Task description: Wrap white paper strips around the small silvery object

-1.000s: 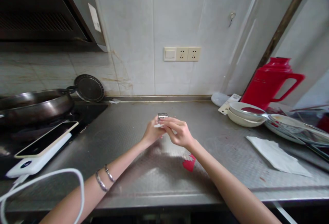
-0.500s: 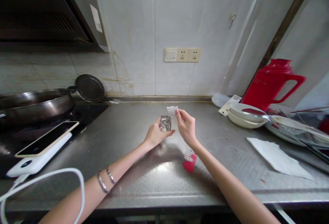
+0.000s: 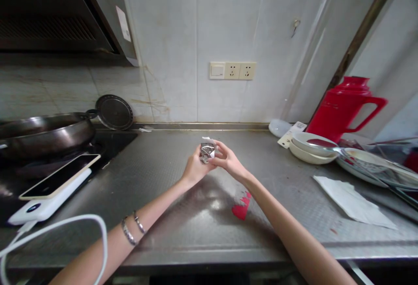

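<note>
As left hand (image 3: 195, 169) grips glossy, squarish silver object (image 3: 206, 150), right hand (image 3: 230, 161) clasps its edge above dimpled metal counter (image 3: 156, 163).

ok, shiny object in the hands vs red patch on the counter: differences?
Colour: shiny object silvery, red patch plain red.
Form: shiny object blocky, red patch flat and ragged-edged.
Place: shiny object between left hand and right hand, red patch on the counter.
Both are small.

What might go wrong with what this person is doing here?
The small shiny block might slip from the fingers and hit the metal counter below. The white cable overlaps the left forearm in this view; if they touch, an arm movement might tug the white device it plugs into, and the phone on top might slide off.
</note>
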Demonstrator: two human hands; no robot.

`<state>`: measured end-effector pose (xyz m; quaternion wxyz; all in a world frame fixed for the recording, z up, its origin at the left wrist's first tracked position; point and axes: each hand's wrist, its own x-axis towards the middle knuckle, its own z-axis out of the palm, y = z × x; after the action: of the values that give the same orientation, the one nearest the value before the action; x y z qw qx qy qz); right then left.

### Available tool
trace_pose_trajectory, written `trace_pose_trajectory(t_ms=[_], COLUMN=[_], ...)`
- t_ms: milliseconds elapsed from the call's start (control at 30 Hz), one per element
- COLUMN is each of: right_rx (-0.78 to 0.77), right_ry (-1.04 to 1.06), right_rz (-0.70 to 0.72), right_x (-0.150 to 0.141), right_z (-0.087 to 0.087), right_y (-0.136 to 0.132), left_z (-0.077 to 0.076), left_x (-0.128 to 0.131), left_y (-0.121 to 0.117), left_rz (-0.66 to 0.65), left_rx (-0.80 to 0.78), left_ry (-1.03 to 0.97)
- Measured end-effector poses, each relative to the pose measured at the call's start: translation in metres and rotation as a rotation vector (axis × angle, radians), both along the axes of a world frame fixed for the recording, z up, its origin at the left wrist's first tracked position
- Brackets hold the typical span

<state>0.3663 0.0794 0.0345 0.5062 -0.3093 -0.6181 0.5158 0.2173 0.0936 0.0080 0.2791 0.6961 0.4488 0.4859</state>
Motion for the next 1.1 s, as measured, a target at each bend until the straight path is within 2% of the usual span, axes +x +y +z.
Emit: trace_pose_trajectory(t_ms=[200,333,433,633,833,1000,1100], right_rx=[-0.033,-0.141,-0.163,-0.137,-0.193,-0.183,-0.109], right_ry=[0.053,0.118,0.135,0.026,0.086,-0.038,-0.101], right_rz=[-0.101,-0.147,-0.141,-0.147,-0.119,-0.183,-0.267], right_x=[-0.004,-0.002,0.0,-0.004,0.0,0.006,0.009], right_z=[0.002,0.004,0.007,0.007,-0.001,-0.007,-0.012], right_y=[-0.001,0.001,0.001,-0.002,0.006,0.016,0.022], left_z=[-0.002,0.007,0.014,0.006,-0.001,-0.003,-0.001], left_x=[-0.001,-0.007,-0.011,-0.011,-0.009,-0.007,-0.005], left_y=[0.004,-0.001,-0.003,0.005,0.01,0.007,0.004], left_rz=[-0.053,-0.014,-0.038,-0.156,-0.196,-0.226,-0.237], left_rx=[-0.011,0.146,0.248,0.226,0.146,0.089,0.059], left_ry=[-0.024,0.18,0.251,0.106,-0.042,-0.09,-0.115])
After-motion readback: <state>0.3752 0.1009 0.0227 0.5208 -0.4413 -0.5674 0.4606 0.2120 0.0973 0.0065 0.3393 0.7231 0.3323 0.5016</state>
